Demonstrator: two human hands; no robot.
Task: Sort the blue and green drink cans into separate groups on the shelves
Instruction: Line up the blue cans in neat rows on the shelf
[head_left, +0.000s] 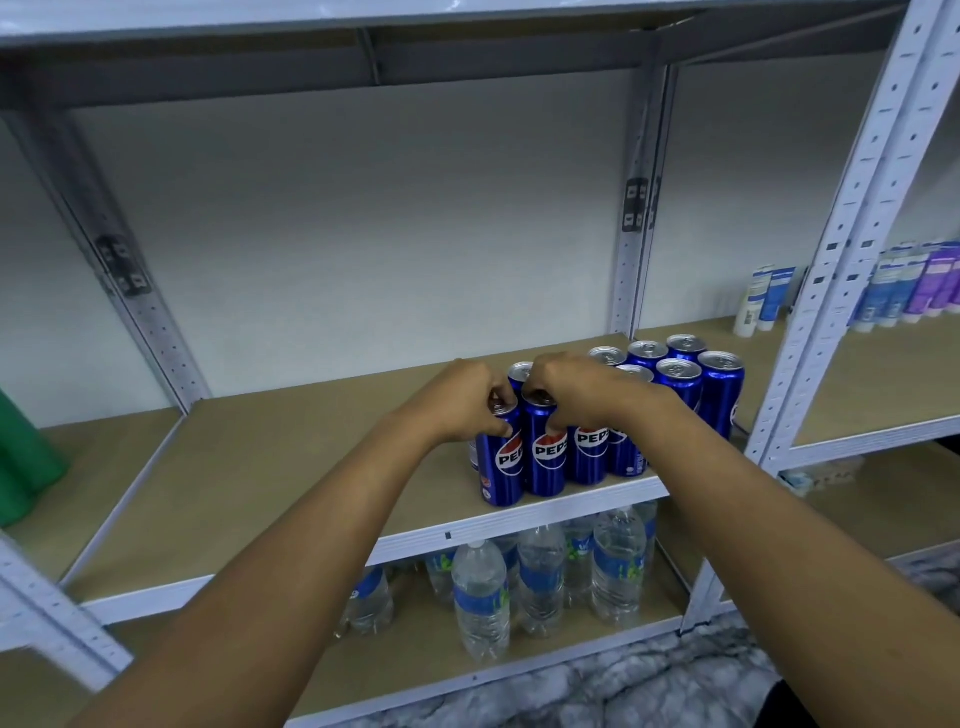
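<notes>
Here both hands' fingers grip blue cans (545, 452); water bottles (480, 597) below, perhaps green cans (26, 457) left.

On the middle shelf (291, 457), the left hand (462, 402) grips one blue can (500, 462) by its top; the right hand (563, 397) grips its neighbour (545, 457). More blue cans (680, 384) cluster at two o'clock; water bottles (480, 597) stand below.
</notes>
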